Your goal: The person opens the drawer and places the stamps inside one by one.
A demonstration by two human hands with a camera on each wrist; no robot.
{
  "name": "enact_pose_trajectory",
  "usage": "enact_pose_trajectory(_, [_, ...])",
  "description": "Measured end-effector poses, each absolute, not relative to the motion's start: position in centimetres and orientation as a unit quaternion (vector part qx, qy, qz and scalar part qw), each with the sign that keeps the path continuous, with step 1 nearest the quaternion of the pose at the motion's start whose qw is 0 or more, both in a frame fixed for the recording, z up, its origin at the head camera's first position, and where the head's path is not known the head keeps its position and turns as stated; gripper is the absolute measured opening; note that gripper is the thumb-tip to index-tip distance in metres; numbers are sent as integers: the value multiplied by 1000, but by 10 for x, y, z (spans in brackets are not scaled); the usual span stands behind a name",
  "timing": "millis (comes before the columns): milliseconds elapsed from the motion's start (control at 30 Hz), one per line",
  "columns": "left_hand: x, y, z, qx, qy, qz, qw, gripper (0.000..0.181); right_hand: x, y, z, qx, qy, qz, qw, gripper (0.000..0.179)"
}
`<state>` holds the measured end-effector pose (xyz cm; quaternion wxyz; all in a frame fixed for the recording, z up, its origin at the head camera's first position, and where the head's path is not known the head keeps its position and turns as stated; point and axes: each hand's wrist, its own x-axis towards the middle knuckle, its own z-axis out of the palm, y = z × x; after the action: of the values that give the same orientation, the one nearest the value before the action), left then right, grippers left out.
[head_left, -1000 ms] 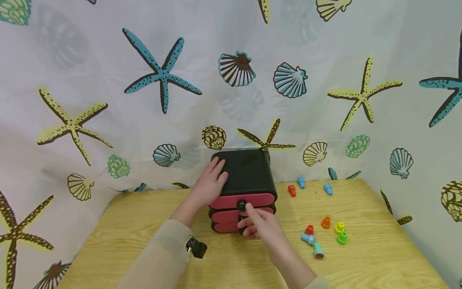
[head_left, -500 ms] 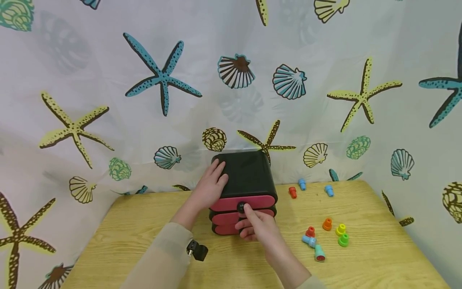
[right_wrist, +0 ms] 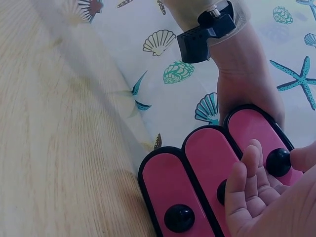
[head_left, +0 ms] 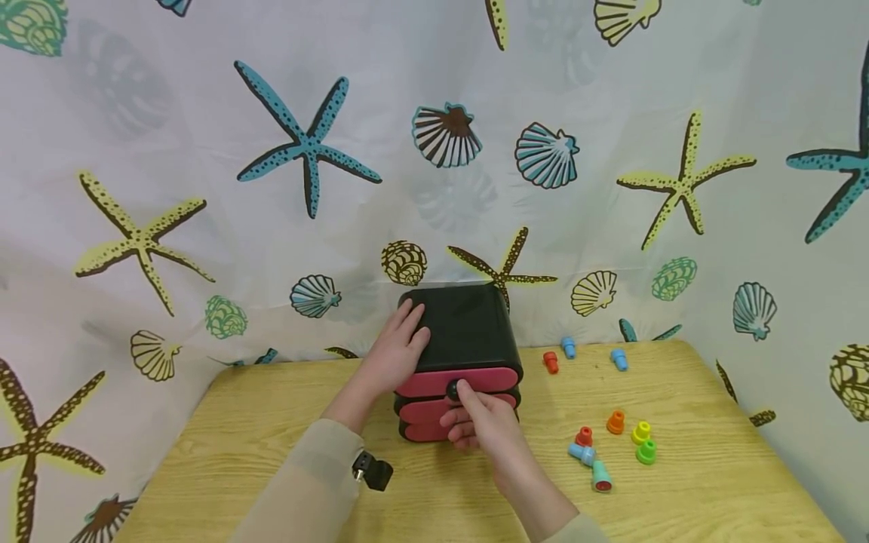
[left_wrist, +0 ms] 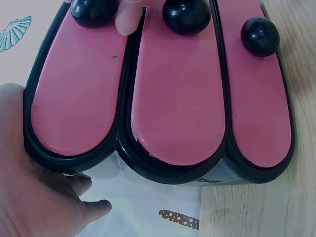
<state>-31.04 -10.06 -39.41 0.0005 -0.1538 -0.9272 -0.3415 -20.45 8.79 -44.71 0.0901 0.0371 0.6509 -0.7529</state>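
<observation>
A small black cabinet point(head_left: 465, 324) with three pink drawer fronts stands against the patterned backdrop. All three drawers look pushed in, and each carries a round black knob. My left hand point(head_left: 394, 354) rests on the cabinet's upper left edge, fingers mostly straight; in the left wrist view some fingertips reach down its side. With thumb and index finger, my right hand point(head_left: 492, 430) pinches the top drawer's knob point(right_wrist: 278, 162). Its other fingers curl loosely in front of the middle drawer, partly hiding the middle knob point(left_wrist: 186, 15). The bottom knob point(left_wrist: 260, 37) is untouched.
Right of the cabinet, several small colored pegs lie or stand on the wooden table point(head_left: 271, 422), including a red one point(head_left: 551, 362), an orange one point(head_left: 615, 421) and a green one point(head_left: 646, 451). A cloth backdrop point(head_left: 366, 226) with sea-life prints encloses the back and sides.
My right hand has shifted slightly left, its thumb coming further over the top knob. The left hand keeps its place on the cabinet. The drawers and pegs have not moved.
</observation>
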Motion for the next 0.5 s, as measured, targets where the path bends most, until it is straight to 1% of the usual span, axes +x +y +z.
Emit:
enact_pose_trajectory(267, [-311,-101,-394,-158,-926,-344,-3,64,-205,87,-446,40,648,-756,87,57])
enact_pose_trajectory(500, [-311,-103,-389,-173,-922,-344,-24,65,-202,88,-444,38,646,-756,95,57])
